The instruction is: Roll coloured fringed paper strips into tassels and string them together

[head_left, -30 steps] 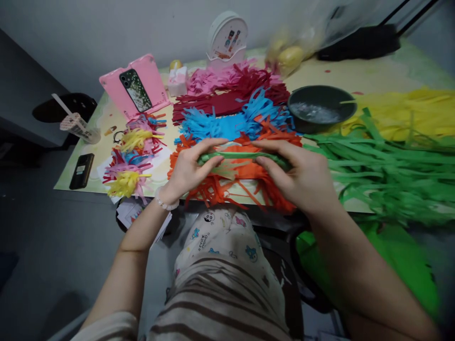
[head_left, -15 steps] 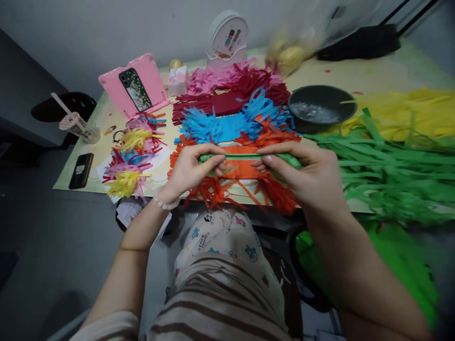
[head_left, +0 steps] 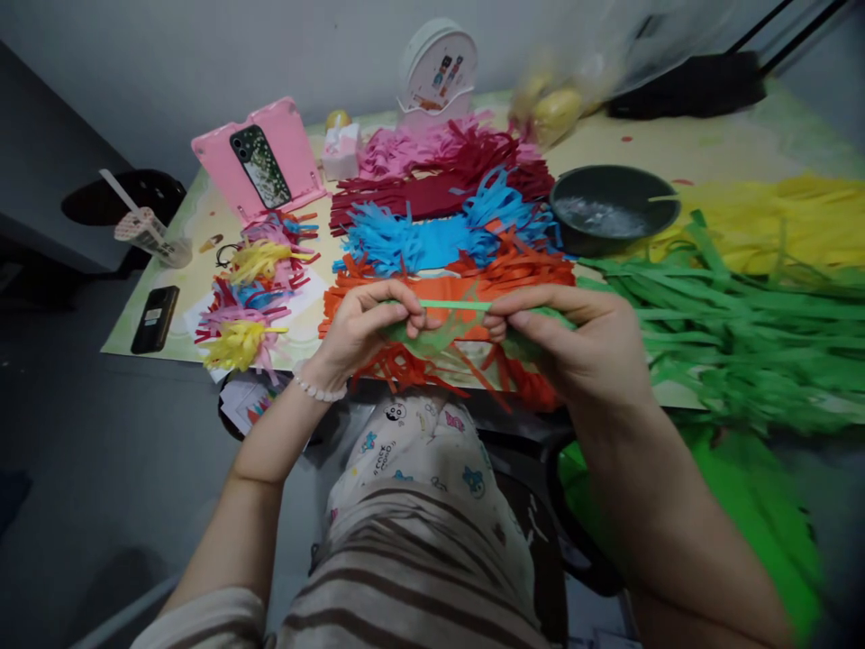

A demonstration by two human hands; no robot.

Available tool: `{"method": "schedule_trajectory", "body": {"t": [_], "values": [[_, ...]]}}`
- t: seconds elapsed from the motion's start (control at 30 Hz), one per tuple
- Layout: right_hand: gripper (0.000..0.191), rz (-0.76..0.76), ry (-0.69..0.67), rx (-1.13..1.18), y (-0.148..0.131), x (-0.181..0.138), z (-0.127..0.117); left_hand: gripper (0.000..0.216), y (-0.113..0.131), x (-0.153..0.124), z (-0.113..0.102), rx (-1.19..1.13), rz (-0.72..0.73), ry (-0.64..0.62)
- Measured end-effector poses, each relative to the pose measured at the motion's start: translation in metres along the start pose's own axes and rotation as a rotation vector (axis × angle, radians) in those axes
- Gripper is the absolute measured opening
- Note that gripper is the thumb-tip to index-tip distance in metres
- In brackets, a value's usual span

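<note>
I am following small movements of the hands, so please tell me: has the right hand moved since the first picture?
Yes: judged against the dark bowl, the right hand has shifted slightly rightward.

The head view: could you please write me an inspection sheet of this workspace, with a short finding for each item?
Surface: pale patterned table cover, partly hidden under fringes.
Job's things: green strip held up over the orange fringe; blue fringe, dark red fringe and pink fringe behind; green heap to the right.
Clutter: patterned phone on a pink stand, dark phone lying flat, cup with straw, dark bowl.
Hands: left hand and right hand both grip the green strip.
Cables: nothing seen.
Surroundings: grey wall behind.
</note>
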State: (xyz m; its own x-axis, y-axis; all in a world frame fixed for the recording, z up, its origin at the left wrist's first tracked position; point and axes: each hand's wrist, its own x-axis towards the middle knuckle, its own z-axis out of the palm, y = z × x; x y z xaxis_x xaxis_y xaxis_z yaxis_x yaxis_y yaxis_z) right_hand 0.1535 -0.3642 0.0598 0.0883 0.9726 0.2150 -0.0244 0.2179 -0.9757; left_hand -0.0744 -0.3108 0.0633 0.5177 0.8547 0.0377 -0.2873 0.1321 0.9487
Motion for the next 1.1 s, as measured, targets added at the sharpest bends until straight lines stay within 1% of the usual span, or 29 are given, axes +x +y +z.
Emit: {"method": "schedule_trajectory", "body": {"t": [0.07,0.13,0.2,0.23,0.27,0.37,0.43,0.47,0.5,0.57,0.6,0.63,0.67,0.77,0.8,0.83,0.9,0.97,1.03,1.1], "values": [[0.02,-0.199,-0.006,-0.208,-0.006,-0.004,-0.002,0.026,0.007,-0.004,-0.004,0.223,0.1,-0.07],[0.027,-0.378,-0.043,-0.38,-0.013,-0.007,-0.003,0.021,0.017,-0.005,-0.005,0.53,0.256,-0.113],[0.028,-0.472,-0.124,-0.477,-0.019,-0.009,-0.002,0.014,0.027,-0.004,-0.002,0.764,0.372,-0.142],[0.028,-0.498,-0.165,-0.508,-0.02,-0.009,-0.001,0.013,0.031,-0.003,0.0,0.827,0.389,-0.179],[0.029,-0.526,-0.201,-0.532,-0.022,-0.01,0.0,0.014,0.034,-0.001,0.001,0.861,0.376,-0.233],[0.029,-0.589,-0.279,-0.593,-0.022,-0.012,-0.001,0.018,0.035,0.005,0.004,0.893,0.268,-0.379],[0.028,-0.602,-0.324,-0.63,-0.023,-0.012,-0.007,0.022,0.033,0.007,0.002,0.94,0.23,-0.387],[0.027,-0.591,-0.336,-0.642,-0.025,-0.011,-0.01,0.024,0.031,0.008,0.001,0.994,0.247,-0.364],[0.026,-0.568,-0.33,-0.649,-0.027,-0.008,-0.014,0.024,0.029,0.008,0.001,1.066,0.289,-0.327],[0.026,-0.48,-0.26,-0.655,-0.032,0.001,-0.021,0.025,0.024,0.008,-0.001,1.232,0.416,-0.225],[0.027,-0.412,-0.221,-0.651,-0.033,0.007,-0.022,0.026,0.02,0.008,-0.002,1.298,0.481,-0.176],[0.027,-0.326,-0.217,-0.632,-0.033,0.014,-0.022,0.027,0.017,0.007,-0.003,1.337,0.534,-0.138],[0.027,-0.228,-0.258,-0.591,-0.031,0.02,-0.021,0.027,0.013,0.007,-0.004,1.347,0.576,-0.11],[0.033,0.074,-0.512,-0.311,-0.015,0.033,-0.007,0.021,0.003,0.006,-0.011,1.269,0.651,-0.065],[0.036,0.156,-0.561,-0.202,-0.008,0.034,0.0,0.02,0.0,0.006,-0.014,1.234,0.658,-0.05],[0.039,0.224,-0.572,-0.106,-0.001,0.033,0.006,0.022,-0.003,0.005,-0.017,1.208,0.657,-0.034],[0.042,0.331,-0.511,0.039,0.011,0.029,0.016,0.026,-0.008,0.004,-0.022,1.182,0.645,0.019],[0.043,0.399,-0.423,0.144,0.018,0.023,0.025,0.03,-0.013,0.004,-0.026,1.169,0.652,0.088],[0.043,0.419,-0.351,0.216,0.02,0.018,0.032,0.031,-0.018,0.004,-0.029,1.147,0.686,0.156],[0.042,0.392,-0.302,0.244,0.017,0.015,0.04,0.029,-0.025,0.006,-0.029,1.131,0.716,0.215]]}}
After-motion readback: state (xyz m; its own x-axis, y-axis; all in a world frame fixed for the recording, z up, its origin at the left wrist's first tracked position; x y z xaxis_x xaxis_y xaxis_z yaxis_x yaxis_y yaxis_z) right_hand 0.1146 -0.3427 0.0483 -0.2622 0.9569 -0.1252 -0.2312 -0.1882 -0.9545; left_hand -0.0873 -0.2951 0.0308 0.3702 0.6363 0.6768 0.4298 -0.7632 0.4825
